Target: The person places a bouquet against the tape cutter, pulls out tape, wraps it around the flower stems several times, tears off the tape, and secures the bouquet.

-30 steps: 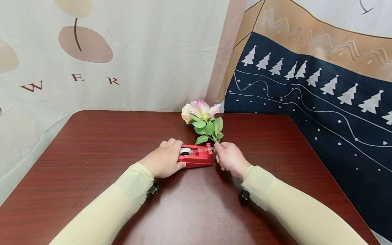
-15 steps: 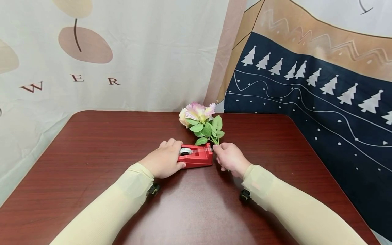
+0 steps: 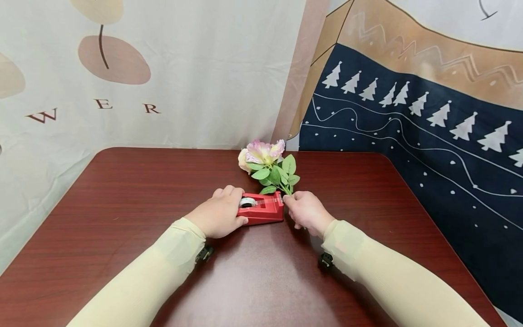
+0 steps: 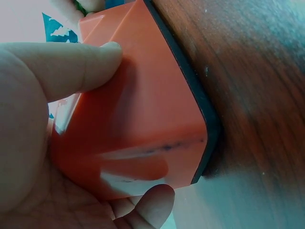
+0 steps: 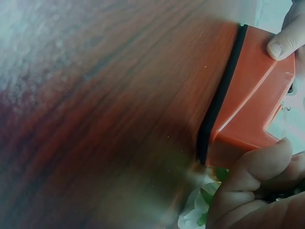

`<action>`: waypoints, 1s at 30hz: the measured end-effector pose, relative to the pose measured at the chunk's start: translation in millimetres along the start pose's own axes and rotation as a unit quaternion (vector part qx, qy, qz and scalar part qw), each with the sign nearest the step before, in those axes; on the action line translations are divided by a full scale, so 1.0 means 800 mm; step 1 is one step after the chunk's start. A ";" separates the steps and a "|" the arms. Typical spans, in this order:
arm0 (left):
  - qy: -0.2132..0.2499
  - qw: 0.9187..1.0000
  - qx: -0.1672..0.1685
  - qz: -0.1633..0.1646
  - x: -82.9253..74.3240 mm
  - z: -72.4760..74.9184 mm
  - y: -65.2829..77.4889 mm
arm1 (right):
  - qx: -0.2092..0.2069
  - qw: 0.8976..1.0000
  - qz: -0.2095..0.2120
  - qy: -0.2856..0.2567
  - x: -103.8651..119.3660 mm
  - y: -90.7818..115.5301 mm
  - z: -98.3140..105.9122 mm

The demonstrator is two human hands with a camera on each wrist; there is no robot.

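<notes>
A red tape dispenser [image 3: 267,215] with a white tape roll [image 3: 247,202] stands on the table at the middle of the head view. My left hand [image 3: 220,212] grips its rear end, thumb along the near side, as the left wrist view confirms on the red body [image 4: 147,105]. At the dispenser's cutter end, my right hand [image 3: 309,212] pinches the stems of an artificial flower spray [image 3: 265,153]. Its pink and cream blooms lean left behind the dispenser, above green leaves [image 3: 282,175]. In the right wrist view, curled fingers [image 5: 262,162] hide most of the stems.
The dark red wooden table [image 3: 135,195] has rounded far corners. A pale printed curtain [image 3: 212,81] hangs behind it, and a navy cloth with white trees [image 3: 388,131] covers the right side. A small black device [image 3: 204,253] sits at each wrist.
The flower heads have tipped slightly down and to the left, while the stems shifted a little right. My left hand and the tape dispenser have stayed in place.
</notes>
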State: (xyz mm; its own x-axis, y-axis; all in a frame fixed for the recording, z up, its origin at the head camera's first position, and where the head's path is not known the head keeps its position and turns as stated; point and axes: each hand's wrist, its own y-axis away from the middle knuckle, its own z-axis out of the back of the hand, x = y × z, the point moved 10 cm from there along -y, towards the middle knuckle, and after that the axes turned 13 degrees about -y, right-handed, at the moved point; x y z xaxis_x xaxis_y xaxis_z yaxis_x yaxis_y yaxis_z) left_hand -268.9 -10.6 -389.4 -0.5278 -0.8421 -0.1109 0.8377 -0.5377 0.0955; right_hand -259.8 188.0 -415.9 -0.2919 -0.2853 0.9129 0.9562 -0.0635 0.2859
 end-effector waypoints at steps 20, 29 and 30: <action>-0.003 1.000 0.001 -0.001 0.001 -0.002 -0.001 | 0.002 1.000 -0.016 -0.008 -0.003 0.002 -0.001; -0.002 1.000 -0.003 -0.006 0.000 -0.002 -0.001 | 0.002 1.000 -0.019 -0.006 -0.004 0.001 0.001; -0.001 1.000 -0.003 -0.006 0.000 -0.001 -0.001 | 0.003 1.000 -0.019 -0.005 -0.004 0.001 0.000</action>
State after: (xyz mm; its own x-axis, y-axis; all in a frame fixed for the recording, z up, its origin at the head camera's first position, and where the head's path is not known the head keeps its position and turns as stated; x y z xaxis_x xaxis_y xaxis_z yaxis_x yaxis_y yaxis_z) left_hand -269.4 -10.2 -390.6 -0.5380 -0.8358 -0.1095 0.8322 -0.5473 0.0884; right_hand -258.1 189.0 -418.2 -0.3289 -0.2740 0.9037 0.9440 -0.0686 0.3227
